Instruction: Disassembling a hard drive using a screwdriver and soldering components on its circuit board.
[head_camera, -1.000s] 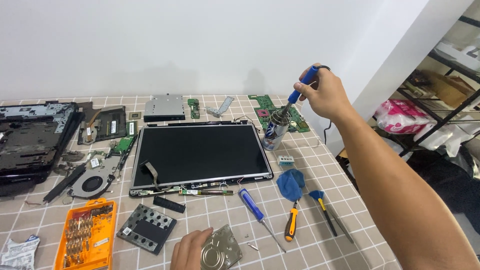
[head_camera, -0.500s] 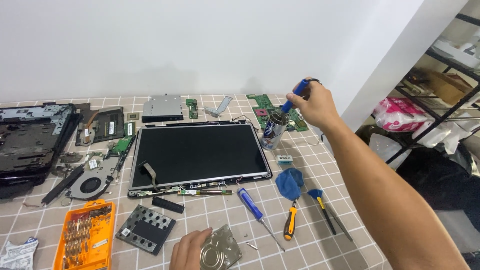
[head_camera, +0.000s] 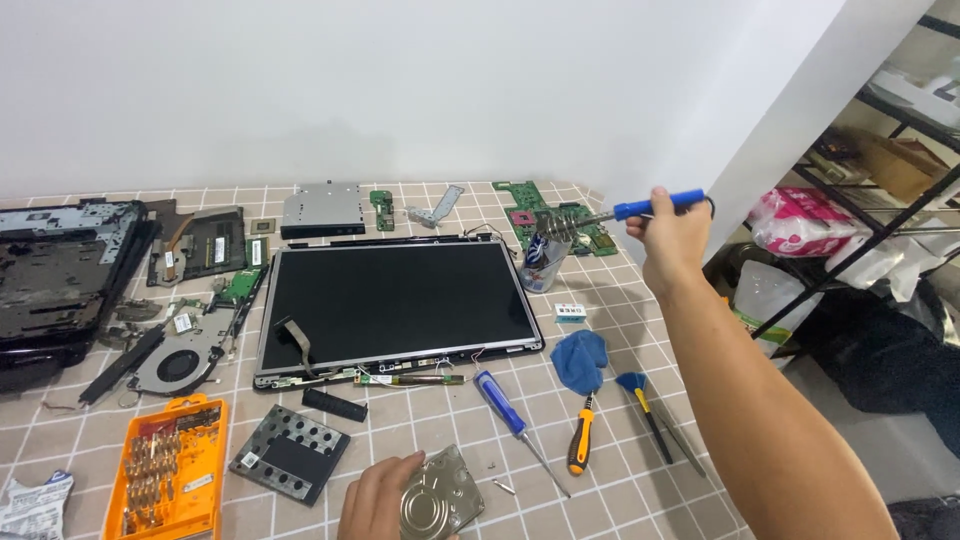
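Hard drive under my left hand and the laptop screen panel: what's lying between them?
Head view: a blue-handled screwdriver lies between the hard drive and screen panel; otherwise bare tiles.

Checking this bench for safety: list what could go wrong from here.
1. The right hand holds a blue-handled soldering iron in the air, its tip at the coiled stand. If hot, it could scorch the green circuit board or the laptop screen panel nearby.
2. The iron's cord is hard to trace; it could snag as the arm moves.
3. The left hand rests on a bare hard drive at the table edge; a nudge could drop it.
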